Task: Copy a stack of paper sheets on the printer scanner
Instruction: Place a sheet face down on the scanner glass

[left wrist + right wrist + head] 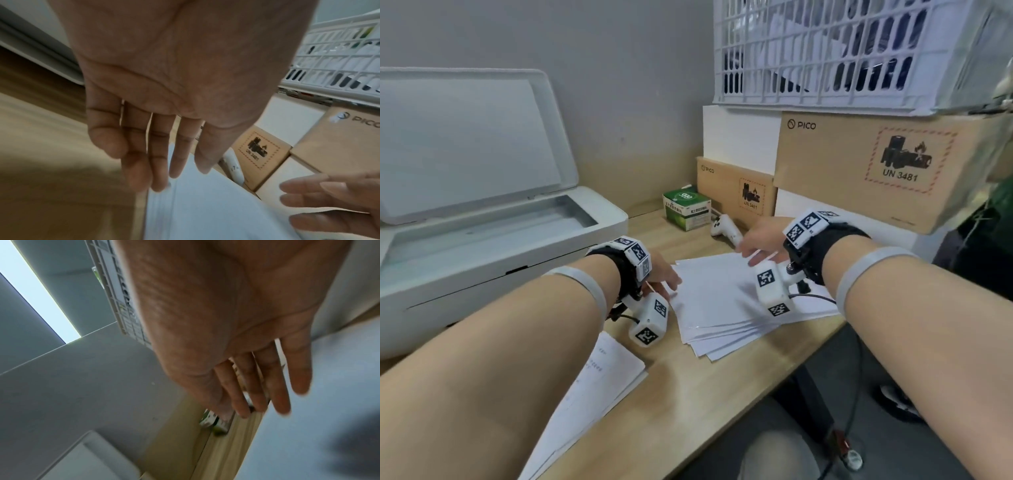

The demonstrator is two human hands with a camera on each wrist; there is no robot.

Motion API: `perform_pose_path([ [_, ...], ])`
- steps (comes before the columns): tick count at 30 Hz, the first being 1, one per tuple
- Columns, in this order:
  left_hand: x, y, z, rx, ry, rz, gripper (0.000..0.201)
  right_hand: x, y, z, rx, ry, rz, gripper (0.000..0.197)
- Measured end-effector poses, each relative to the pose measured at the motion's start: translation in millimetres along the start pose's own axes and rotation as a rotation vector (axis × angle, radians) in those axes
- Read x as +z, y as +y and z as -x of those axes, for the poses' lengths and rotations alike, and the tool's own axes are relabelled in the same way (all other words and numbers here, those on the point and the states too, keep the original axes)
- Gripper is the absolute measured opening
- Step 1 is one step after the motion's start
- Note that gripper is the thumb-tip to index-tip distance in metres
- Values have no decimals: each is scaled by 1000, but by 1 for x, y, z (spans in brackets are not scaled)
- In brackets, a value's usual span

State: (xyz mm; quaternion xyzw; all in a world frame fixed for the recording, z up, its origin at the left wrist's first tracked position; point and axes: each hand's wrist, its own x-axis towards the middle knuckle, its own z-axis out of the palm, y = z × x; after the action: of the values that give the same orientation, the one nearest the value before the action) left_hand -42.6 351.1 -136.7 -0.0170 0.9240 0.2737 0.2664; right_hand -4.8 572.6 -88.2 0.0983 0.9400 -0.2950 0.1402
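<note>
Both hands reach for the fanned stack of paper sheets (722,301) lying on the desk (688,394) between them, evidently to square it. The left hand (664,277), fingers straight, touches its near-left edge; the right hand (760,240) hovers spread above its far side (holding nothing). Beyond the left hand, the printer scanner (482,240) stands with its lid (465,144) raised, ready for a sheet.

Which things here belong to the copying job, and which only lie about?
For the job: stack of sheets, printer with its lid up.

Lying about: green box, white controller, cardboard boxes, basket, printed sheets.
</note>
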Motion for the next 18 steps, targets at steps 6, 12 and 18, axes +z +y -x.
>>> perform_pose_path([
  [6, -25, -65, 21, -61, 139, 186, 21, 84, -70, -19, -192, -313, -44, 38],
  [12, -50, -169, 92, -131, 282, 103, 16, 156, -136, 24, -374, -391, 187, 27],
  [18, -55, -219, 146, -453, 284, -338, 57, 174, -150, 36, -457, -390, 196, 14],
])
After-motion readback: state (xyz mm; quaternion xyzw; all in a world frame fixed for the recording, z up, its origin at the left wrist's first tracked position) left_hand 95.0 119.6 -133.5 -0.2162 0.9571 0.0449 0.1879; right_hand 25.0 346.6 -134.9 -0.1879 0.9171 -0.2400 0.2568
